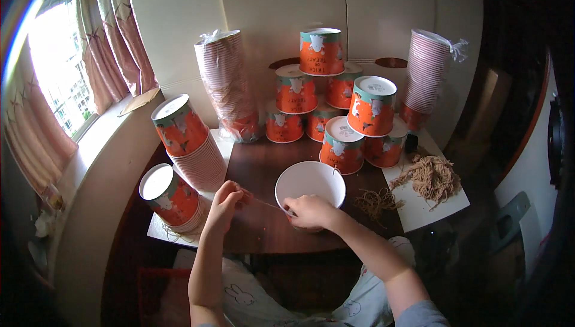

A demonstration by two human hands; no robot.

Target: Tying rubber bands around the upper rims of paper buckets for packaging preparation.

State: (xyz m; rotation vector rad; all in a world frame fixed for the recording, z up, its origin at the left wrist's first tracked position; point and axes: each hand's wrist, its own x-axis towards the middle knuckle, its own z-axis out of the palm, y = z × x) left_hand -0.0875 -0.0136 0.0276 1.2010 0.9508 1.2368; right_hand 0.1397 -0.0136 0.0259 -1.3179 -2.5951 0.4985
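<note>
Right hand grips the white bucket's near rim (left hand pinches string).

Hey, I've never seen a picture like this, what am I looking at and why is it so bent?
This is one view from a wide fisheye camera worn on a person's head, looking down; that lens bends straight edges. The two bare arms from the bottom are the wearer's own. The left hand pinches one end of a thin string, pulled taut to the right hand, which rests on the near rim of an open white cup. On the dark table behind stands a pyramid of upturned orange cups, with wrapped cup stacks at the sides and a pile of twine at right.
</note>
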